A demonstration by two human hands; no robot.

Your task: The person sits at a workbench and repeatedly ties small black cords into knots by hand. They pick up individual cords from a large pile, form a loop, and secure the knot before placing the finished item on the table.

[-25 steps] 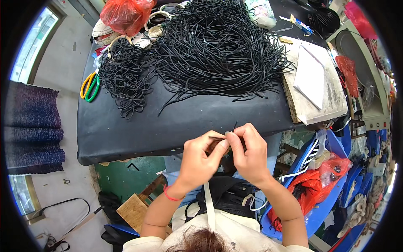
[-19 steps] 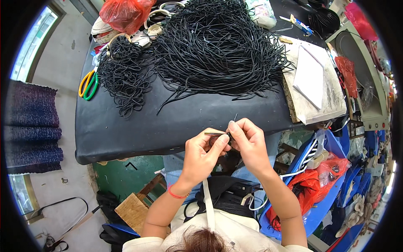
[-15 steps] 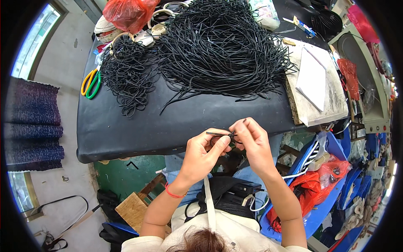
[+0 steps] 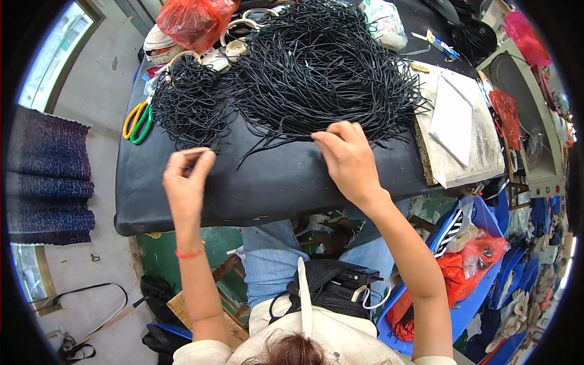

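The right hand [image 4: 348, 159] lies palm down on the near edge of the large heap of thin black cords [image 4: 316, 73], fingers spread and loosely curled, tips touching the nearest strands; whether it grips one cannot be told. The left hand [image 4: 185, 181] hovers over the black padded table [image 4: 274, 182], fingers pinched together just near the smaller tangle of black cords [image 4: 188, 109] to the far left; whether a cord is held between them is unclear. Yellow-and-green-handled scissors [image 4: 137, 121] lie at the table's left edge.
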